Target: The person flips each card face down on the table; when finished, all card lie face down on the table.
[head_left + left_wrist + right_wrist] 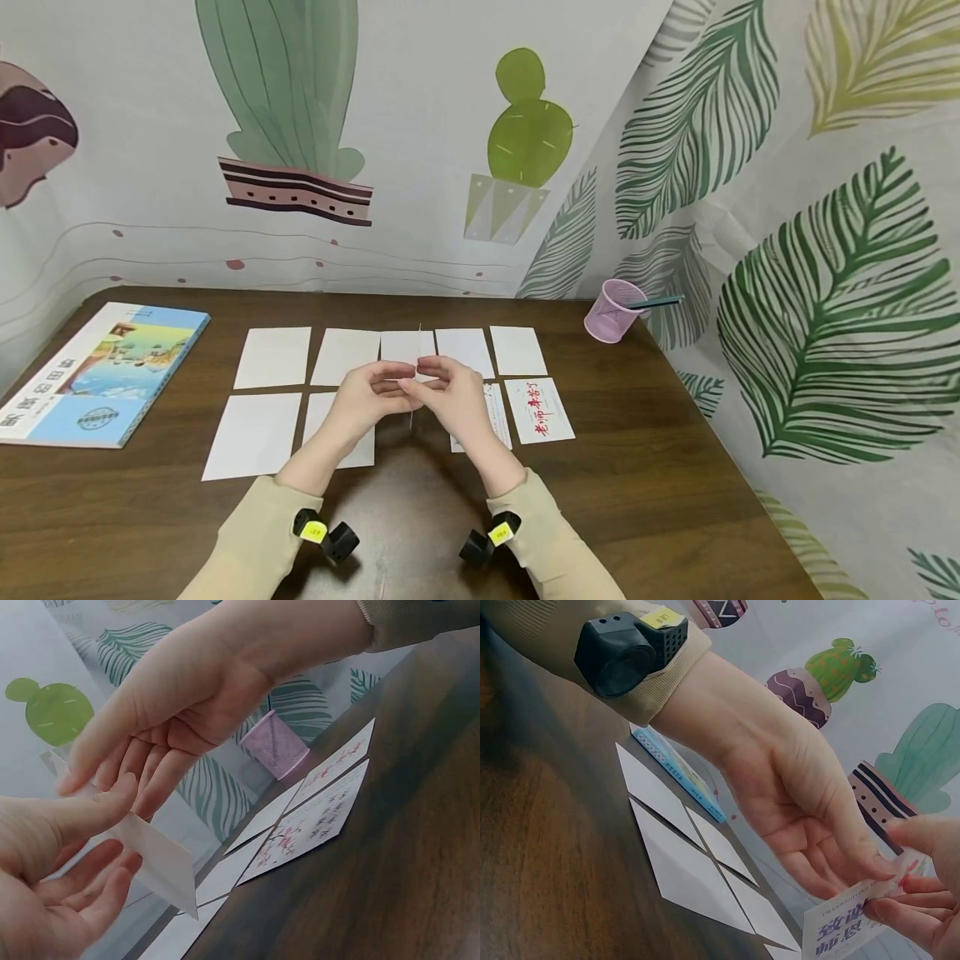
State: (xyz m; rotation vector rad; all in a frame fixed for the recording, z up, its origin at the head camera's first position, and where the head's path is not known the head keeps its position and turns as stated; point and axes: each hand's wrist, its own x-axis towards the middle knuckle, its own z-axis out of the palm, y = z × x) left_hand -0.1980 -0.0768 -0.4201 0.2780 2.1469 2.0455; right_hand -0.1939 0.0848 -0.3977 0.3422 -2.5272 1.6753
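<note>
Above the middle of the table, both hands hold a thin card seen nearly edge-on in the head view. My left hand (pixel 367 396) and my right hand (pixel 457 400) pinch it between thumbs and fingers. In the left wrist view, the card (pixel 161 862) shows a plain white side. In the right wrist view, the card (pixel 832 922) carries purple characters on its other side. Beneath and around the hands lie cards in two rows. Several are blank white, such as one card (pixel 255 437). Two printed ones lie at front right, including a card with red characters (pixel 540 411).
A blue-and-white book (pixel 112 375) lies at the table's left. Back right stands a pink mesh pen cup (pixel 611 312), tilted in view, with a dark pen (pixel 660 302) in it. The brown table (pixel 645 508) meets a patterned wall covering behind and at right.
</note>
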